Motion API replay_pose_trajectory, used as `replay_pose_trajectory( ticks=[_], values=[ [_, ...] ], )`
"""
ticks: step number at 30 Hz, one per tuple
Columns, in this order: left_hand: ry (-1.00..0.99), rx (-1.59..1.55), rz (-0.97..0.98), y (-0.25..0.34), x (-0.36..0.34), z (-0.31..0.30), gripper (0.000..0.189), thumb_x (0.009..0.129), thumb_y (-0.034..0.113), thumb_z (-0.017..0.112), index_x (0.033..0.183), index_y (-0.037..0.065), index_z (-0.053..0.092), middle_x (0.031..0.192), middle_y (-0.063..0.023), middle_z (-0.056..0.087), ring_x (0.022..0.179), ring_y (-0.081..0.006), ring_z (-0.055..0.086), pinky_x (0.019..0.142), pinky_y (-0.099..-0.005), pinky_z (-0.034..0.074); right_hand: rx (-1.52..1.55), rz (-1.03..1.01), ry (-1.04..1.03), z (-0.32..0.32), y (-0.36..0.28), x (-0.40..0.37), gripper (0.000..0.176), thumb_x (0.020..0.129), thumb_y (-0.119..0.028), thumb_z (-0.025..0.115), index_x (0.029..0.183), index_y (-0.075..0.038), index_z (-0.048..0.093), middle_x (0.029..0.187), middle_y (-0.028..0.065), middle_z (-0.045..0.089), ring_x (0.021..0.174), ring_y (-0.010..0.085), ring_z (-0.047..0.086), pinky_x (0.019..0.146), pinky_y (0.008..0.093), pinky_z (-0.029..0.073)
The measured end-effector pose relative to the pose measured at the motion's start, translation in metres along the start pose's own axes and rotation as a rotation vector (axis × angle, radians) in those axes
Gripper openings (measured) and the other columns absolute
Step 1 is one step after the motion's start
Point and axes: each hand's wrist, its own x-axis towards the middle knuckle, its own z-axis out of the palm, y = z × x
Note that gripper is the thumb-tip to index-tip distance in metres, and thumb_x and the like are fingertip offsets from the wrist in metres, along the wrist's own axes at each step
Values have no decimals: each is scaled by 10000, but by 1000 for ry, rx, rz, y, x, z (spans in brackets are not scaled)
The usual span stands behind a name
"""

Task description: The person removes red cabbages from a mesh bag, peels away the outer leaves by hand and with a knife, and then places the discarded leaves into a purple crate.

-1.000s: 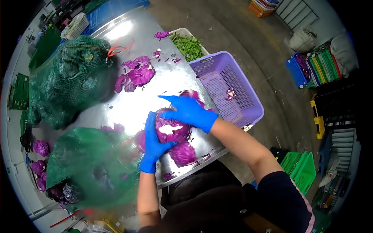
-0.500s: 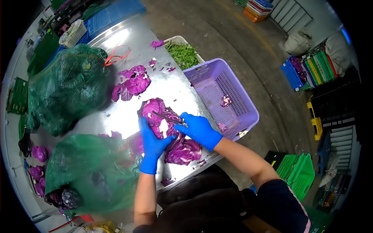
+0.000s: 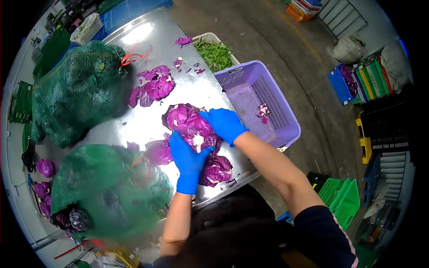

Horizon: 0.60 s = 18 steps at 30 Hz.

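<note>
A red cabbage [image 3: 190, 123] with its pale cut stem showing lies on the metal table, between my two blue-gloved hands. My left hand [image 3: 187, 157] grips it from the near left side, the thumb reaching under the stem. On its right side my right hand [image 3: 225, 126] is closed against the leaves. The knife is hidden from sight. Close below the cabbage rests a loose purple leaf piece [image 3: 216, 171], and another leaf [image 3: 158, 152] lies to the left of my left hand.
A purple crate [image 3: 286, 120] with a few cabbage scraps stands beyond the right table edge, beside a white crate of green leaves [image 3: 214, 54]. Two green mesh sacks [image 3: 80, 94] occupy the table's left side. Torn leaves [image 3: 156, 87] lie farther up the metal table [image 3: 152, 40].
The knife blade seen over the cabbage is now out of sight. My right hand has moved onto the cabbage's side, and the cabbage is turned, its stem facing nearer me.
</note>
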Motion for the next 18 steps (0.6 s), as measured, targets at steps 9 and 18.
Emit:
replay_pose_trajectory(
  ticks=[9, 18],
  values=[
    [-28, -373, -117, 2, -39, -15, 1258, 557, 260, 947, 1506, -25, 172, 1521, -206, 279, 1406, -338, 295, 1178, -417, 235, 288, 331, 116, 53, 32, 15, 403, 844, -423, 630, 1007, -55, 635, 920, 212, 689, 878, 392, 670, 777, 471, 528],
    [-112, -371, -29, -18, -47, -29, 1313, 568, 253, 949, 1523, -13, 87, 1530, -217, 221, 1414, -341, 276, 1170, -433, 263, 503, 127, 338, -3, -11, -60, 599, 859, -428, 685, 1358, -143, 514, 1194, 84, 641, 784, 239, 686, 674, 357, 550]
  ],
)
